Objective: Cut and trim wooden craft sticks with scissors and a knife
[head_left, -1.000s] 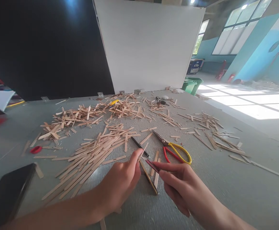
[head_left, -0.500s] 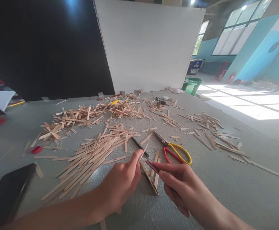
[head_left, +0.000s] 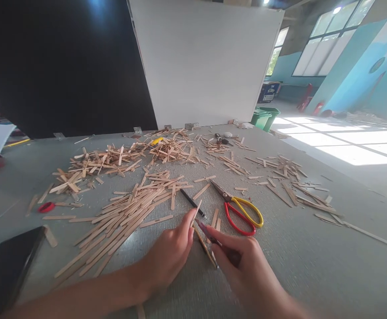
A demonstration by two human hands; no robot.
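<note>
The left hand's (head_left: 176,243) pinching grip holds a wooden stick (head_left: 197,210), tip jutting above the fingers.

Two bare hands are shown, the left hand (head_left: 171,252) and the right hand (head_left: 246,261), both left uncovered from fingers to wrist. The left forearm (head_left: 90,285) is likewise bared along the length that can be seen, slim and smooth in outline, and narrowed a little toward the wrist. Of the right forearm (head_left: 281,301) only a shorter bare stretch is shown, softened by blur near the lower edge. The fingers are slender, and the nails cannot be clearly made out.
</note>
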